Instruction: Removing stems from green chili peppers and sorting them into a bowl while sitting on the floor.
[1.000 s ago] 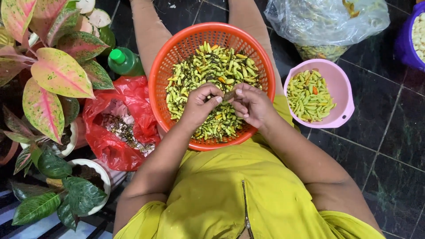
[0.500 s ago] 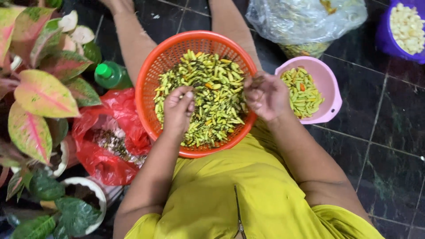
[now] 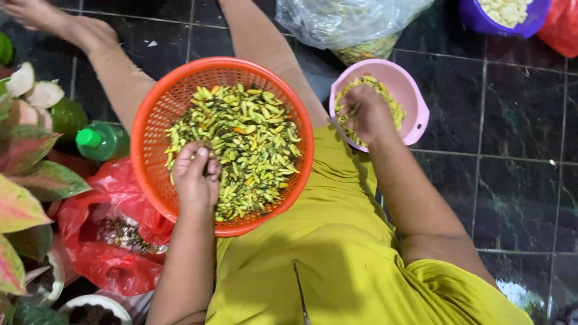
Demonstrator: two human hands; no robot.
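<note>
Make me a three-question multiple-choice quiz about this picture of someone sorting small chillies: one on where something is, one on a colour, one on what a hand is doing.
1. Where is the right hand?
A. Over the pink bowl
B. On the green bottle
C. Inside the red bag

2. What colour is the big basket of chillies?
A. Purple
B. Orange
C. White

3. What is the left hand doing?
A. Resting flat on the floor
B. Gripping the bottle
C. Reaching into the chillies in the basket, fingers curled

Answers:
1 A: the right hand sits above the chillies inside the pink bowl, at the person's right.
2 B: the perforated rim and wall are orange.
3 C: the left hand lies on the heap in the basket with fingertips bent into it.
</note>
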